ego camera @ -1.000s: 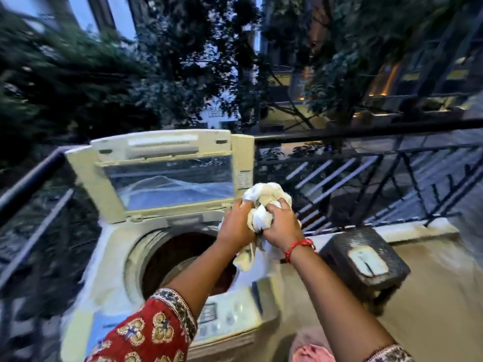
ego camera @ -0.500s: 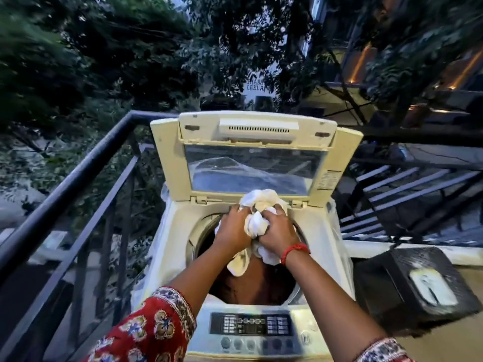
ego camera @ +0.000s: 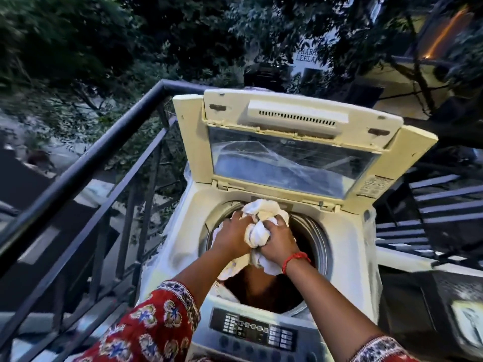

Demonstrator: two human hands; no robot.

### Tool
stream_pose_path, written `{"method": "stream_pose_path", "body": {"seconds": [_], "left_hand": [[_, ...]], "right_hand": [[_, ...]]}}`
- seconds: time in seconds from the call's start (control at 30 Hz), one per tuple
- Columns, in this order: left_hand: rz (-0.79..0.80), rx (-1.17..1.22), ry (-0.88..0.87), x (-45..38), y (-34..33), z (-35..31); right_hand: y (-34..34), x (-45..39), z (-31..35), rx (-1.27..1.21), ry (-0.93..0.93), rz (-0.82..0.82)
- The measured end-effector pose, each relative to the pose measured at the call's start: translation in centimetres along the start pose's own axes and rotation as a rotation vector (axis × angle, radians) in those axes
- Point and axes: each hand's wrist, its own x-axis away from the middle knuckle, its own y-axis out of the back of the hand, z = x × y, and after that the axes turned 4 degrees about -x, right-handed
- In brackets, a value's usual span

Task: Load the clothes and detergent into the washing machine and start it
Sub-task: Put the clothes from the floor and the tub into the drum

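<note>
A cream top-loading washing machine (ego camera: pixel 347 239) stands on a balcony with its lid (ego camera: pixel 292 142) raised upright at the back. Its round drum opening (ego camera: pixel 264 291) is dark inside. A bundled white cloth (ego camera: pixel 257 231) is held just above the drum mouth. My left hand (ego camera: pixel 231 237) grips the bundle from the left, and my right hand (ego camera: pixel 275 240), with a red thread on its wrist, grips it from the right. Part of the cloth hangs below my hands into the opening. The control panel (ego camera: pixel 252 330) with buttons runs along the machine's near edge.
A dark metal railing (ego camera: pixel 86 163) runs along the left and behind the machine. A dark box-like object (ego camera: pixel 444 301) with a pale patch sits to the right of the machine. More railing bars (ego camera: pixel 444 205) lie at the right. Trees and buildings fill the background.
My view has swung to centre on the machine. Both hands have carried the white cloth from beside the lid down to just over the drum opening.
</note>
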Motion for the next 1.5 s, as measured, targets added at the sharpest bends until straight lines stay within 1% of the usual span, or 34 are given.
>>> {"method": "stream_pose_path", "body": {"seconds": [0.13, 0.27, 0.33, 0.57, 0.73, 0.83, 0.97, 1.07, 1.23, 1.37, 1.5], "left_hand": [[0.16, -0.096, 0.006, -0.4, -1.7, 1.2], [0.222, -0.127, 0.01, -0.6, -3.2, 1.9], [0.225, -0.116, 0.006, -0.8, -3.4, 1.8], [0.189, -0.133, -0.028, -1.5, -2.7, 0.7], [0.138, -0.115, -0.106, -1.3, -2.3, -0.1], [0.091, -0.115, -0.181, -0.9, -2.4, -0.9], [0.057, -0.095, -0.315, -0.5, -3.2, -3.0], [0.051, -0.08, -0.417, -0.2, -4.1, -5.8], [0.097, -0.067, -0.588, 1.8, -6.5, -12.4], [0.093, -0.069, -0.756, 4.4, -8.3, -18.1], [0.126, -0.081, -0.83, 6.9, -11.2, -22.8]], "right_hand": [[-0.9, -0.3, -2.1, 0.059, -0.036, 0.123], [-1.2, -0.4, -4.3, 0.085, -0.03, 0.211], [-1.1, -0.2, -4.8, 0.106, -0.037, 0.214], [0.1, 0.1, -4.7, 0.129, -0.03, 0.144], [1.1, 1.4, -4.2, 0.115, -0.05, 0.079], [1.7, 2.9, -4.1, 0.104, -0.083, -0.005], [2.8, 5.6, -4.9, 0.028, -0.158, -0.14], [4.1, 8.5, -6.4, 0.01, -0.221, -0.234], [6.2, 15.8, -10.7, -0.002, -0.351, -0.408], [7.8, 21.8, -15.0, -0.017, -0.48, -0.472], [8.0, 27.0, -19.6, -0.024, -0.568, -0.515]]}}
